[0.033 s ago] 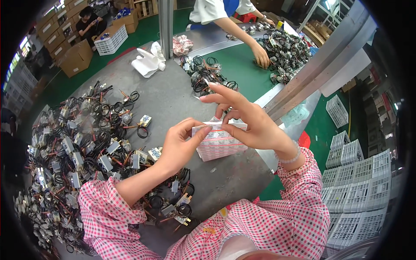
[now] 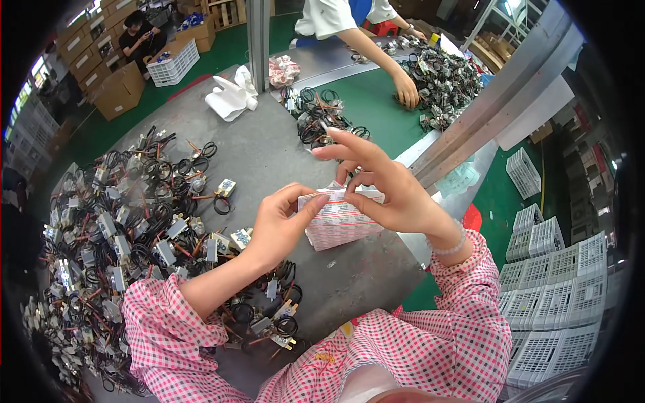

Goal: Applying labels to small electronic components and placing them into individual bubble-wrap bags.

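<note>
Right of the pile of wired parts (image 2: 104, 225), my left hand (image 2: 279, 220) clamps the red-striped white packet (image 2: 344, 230) between thumb and fingers, while my right hand (image 2: 395, 193) nearly closes at its top edge, whether gripping I cannot tell.

Paper packet (image 2: 344, 232) between left hand (image 2: 279, 216) and right hand (image 2: 391, 191), over the workbench (image 2: 265, 151).
Left of the grip, a wired-part heap (image 2: 121, 247); beyond the grip, a smaller cluster (image 2: 308, 119); right of the grip, stacked crates (image 2: 554, 285).
</note>
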Motion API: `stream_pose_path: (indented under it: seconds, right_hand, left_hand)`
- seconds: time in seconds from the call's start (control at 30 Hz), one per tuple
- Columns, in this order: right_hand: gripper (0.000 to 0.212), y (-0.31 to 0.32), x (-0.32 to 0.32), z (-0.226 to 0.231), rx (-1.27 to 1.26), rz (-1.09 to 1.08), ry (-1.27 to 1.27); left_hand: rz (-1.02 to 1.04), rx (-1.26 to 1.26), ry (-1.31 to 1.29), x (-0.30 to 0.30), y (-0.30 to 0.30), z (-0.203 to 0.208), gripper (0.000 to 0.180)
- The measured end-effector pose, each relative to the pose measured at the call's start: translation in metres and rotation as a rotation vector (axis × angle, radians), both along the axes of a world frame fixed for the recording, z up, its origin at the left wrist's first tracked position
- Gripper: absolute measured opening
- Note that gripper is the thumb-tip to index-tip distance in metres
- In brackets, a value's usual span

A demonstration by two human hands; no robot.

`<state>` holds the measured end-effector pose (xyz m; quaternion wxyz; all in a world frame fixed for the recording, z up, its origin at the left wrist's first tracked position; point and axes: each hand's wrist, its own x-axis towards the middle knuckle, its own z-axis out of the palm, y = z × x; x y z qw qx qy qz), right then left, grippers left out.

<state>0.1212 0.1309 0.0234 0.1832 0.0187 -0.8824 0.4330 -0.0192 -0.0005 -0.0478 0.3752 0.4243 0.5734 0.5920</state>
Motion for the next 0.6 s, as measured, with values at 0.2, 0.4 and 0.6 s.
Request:
stream_pose_path:
  seconds: [0.2,0.4,0.6]
  right_hand:
    - [0.081,-0.001,0.001,0.003,-0.439,0.002,0.160]
    - [0.081,0.006,0.015,-0.014,-0.566,-0.143,0.259]
    - [0.081,0.007,0.023,-0.042,-0.466,-0.166,0.239]
  left_hand:
    - [-0.149,-0.016,-0.098,-0.013,0.002,-0.006,0.023]
    - [-0.678,0.220,0.433,-0.013,-0.027,0.083,0.033]
    - [-0.544,0.499,0.013,0.022,-0.068,0.177,0.014]
